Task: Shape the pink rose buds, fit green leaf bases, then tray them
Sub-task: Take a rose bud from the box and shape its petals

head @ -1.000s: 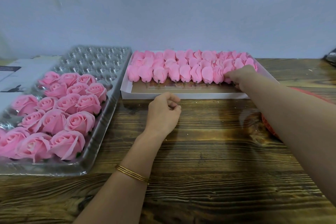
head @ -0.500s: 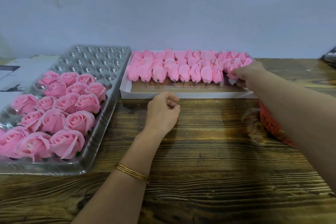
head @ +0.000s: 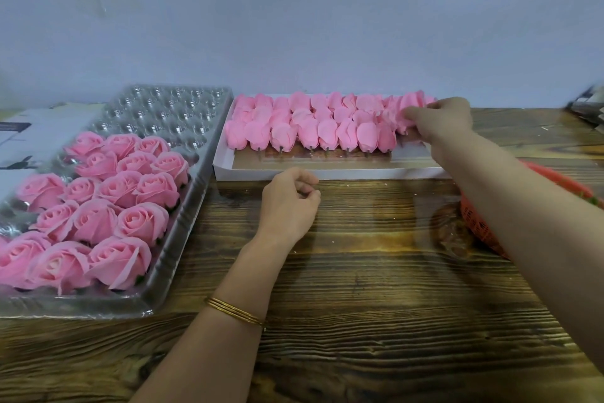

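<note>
We look down on a dark wooden surface [head: 359,272] set against a pale wall. On its left lies a clear plastic tray [head: 183,239], and opened pink roses [head: 98,206] fill its near half. Just to the right, towards the back of the surface, a shallow white box [head: 327,173] holds rows of closed pink buds [head: 310,134]. They are packed against its far side, with brown liner showing along the near wall. A red mesh basket [head: 480,226] shows at the right, partly behind our right arm.

Our right hand [head: 441,124] reaches to the box's right end, fingers and thumb pinching one bud [head: 407,115]; we cannot tell whether it is lifted clear of the row. Our left hand [head: 287,206] rests on the surface just before the box's front wall, fingers curled into a fist with nothing visible in it. Thin gold bangles [head: 235,311] circle the left wrist.
</note>
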The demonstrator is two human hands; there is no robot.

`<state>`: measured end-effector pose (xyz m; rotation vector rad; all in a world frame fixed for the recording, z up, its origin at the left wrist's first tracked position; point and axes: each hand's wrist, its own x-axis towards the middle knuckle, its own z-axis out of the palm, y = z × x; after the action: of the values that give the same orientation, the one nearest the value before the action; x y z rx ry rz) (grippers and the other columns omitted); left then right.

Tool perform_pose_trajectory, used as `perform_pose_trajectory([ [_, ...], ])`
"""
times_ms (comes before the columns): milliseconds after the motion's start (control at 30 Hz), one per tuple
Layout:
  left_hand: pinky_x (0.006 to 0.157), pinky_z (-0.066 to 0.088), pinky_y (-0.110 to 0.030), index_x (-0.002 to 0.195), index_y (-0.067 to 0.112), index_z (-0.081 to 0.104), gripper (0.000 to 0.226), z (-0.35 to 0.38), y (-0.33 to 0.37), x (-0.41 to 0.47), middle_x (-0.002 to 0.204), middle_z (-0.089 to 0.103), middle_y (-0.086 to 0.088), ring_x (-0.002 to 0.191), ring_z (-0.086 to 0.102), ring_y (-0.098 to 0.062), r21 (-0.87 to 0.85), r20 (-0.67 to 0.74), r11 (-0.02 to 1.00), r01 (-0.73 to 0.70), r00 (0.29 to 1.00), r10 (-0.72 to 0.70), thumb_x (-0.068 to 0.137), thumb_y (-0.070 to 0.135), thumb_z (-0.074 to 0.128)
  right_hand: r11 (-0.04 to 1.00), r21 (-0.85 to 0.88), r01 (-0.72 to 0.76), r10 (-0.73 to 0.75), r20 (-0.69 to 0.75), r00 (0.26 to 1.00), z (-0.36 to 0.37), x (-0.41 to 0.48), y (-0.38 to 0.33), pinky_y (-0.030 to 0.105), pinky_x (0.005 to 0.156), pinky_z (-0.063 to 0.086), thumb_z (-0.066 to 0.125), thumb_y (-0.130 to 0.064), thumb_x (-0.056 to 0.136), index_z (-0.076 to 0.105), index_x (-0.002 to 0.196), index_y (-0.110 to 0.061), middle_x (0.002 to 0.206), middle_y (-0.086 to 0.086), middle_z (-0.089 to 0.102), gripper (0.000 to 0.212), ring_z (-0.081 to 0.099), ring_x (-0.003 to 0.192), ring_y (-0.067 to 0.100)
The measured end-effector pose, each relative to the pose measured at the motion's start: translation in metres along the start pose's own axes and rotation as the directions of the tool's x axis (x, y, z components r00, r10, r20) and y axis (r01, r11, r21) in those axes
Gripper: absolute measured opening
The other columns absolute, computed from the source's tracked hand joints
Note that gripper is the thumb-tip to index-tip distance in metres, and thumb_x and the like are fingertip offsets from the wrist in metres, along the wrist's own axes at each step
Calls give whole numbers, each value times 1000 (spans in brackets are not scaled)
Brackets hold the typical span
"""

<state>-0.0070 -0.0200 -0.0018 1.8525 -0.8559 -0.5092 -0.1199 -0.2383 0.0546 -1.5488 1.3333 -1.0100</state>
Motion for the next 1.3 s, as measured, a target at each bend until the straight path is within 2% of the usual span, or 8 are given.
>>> perform_pose_trajectory([
  [100,81,57,-30,94,26,63,20,1,1,-1,86,65,5,79,66,-12,-22,-14,1000,-6,1000,6,88,9,70,993,86,84,-91,81,993,3,-27,-4,41,67,47,70,-6,74,58,74,-4,65,12,51,13,56,64,24],
  [233,76,56,-25,95,25,65,25,2,5,-3,88,67,2,77,64,-6,-168,11,986,0,1000,2,80,12,79,966,244,84,-135,198,971,9,-77,-2,38,77,56,73,-7,78,61,73,-5,54,-2,57,13,58,58,15],
  [467,95,54,-29,112,11,68,36,-6,15,-8,115,72,-10,111,66,-20,-666,385,720,196,917,107,79,24,70,871,471,-137,-41,349,936,23,-145,26,32,74,55,73,-3,83,68,95,-2,78,12,69,13,65,74,21],
  [600,99,52,-36,117,1,63,48,-3,15,-13,119,67,-22,115,63,-31,-679,453,693,241,881,139,79,29,72,822,534,-198,-45,408,912,27,-163,37,32,74,55,77,-11,81,70,92,-8,75,4,72,14,68,74,17],
  [800,101,49,-42,108,7,66,41,-1,14,-15,105,69,-15,104,64,-25,-633,449,727,267,891,63,72,26,72,677,639,-366,-60,544,837,27,-171,37,23,73,55,76,-15,66,69,100,4,82,12,72,38,70,80,19],
  [933,107,41,-50,117,2,62,50,-1,15,-15,110,62,-19,107,56,-29,-623,462,728,287,886,47,73,25,72,622,632,-461,-66,630,774,23,-169,39,21,72,57,72,-9,68,68,100,6,80,11,71,36,70,77,15],
  [1200,70,57,-25,104,3,62,33,-5,12,-14,93,62,-13,83,64,-17,-618,531,721,314,843,88,78,22,70,585,559,-588,-40,743,668,14,-168,36,26,72,60,71,-7,73,60,115,8,81,11,66,46,68,70,14],
  [1300,59,53,-20,108,-1,60,39,-5,14,-15,87,62,-11,72,65,-13,-617,529,720,318,845,81,76,21,70,608,533,-588,-7,744,668,14,-169,34,26,73,60,72,-11,72,56,121,12,96,20,61,57,65,77,18],
])
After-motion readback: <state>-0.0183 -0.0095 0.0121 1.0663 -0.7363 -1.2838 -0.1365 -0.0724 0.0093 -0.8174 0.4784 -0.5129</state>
